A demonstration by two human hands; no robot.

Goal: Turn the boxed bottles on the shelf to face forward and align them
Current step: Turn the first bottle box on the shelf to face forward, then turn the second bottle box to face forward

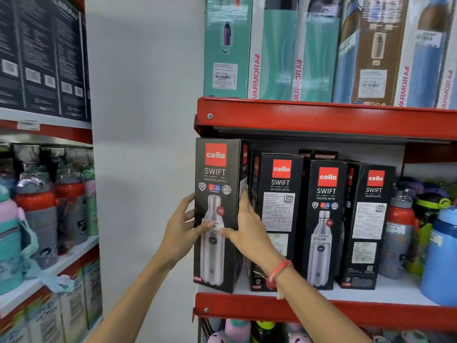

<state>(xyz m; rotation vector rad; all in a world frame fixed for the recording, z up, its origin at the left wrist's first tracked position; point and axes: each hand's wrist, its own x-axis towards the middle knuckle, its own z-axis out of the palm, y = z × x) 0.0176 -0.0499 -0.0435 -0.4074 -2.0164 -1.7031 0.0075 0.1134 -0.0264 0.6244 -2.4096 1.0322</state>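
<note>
Several black Cello Swift bottle boxes stand on the white shelf [385, 294] with a red front lip. The leftmost box [215, 184] shows its front with the bottle picture and stands at the shelf's left end. My left hand [184, 225] grips its left edge, thumb across the front. My right hand [246, 229] grips its right edge, fingers between it and the second box [279, 209], which shows its label side. The third box [324, 219] faces forward. The fourth box [368, 219] shows its label side.
Loose bottles [399, 231] crowd the shelf right of the boxes. The red shelf above [321, 117] carries tall Varmora boxes [272, 58]. A second rack at the left [49, 263] holds more bottles and dark boxes. A white wall lies between the racks.
</note>
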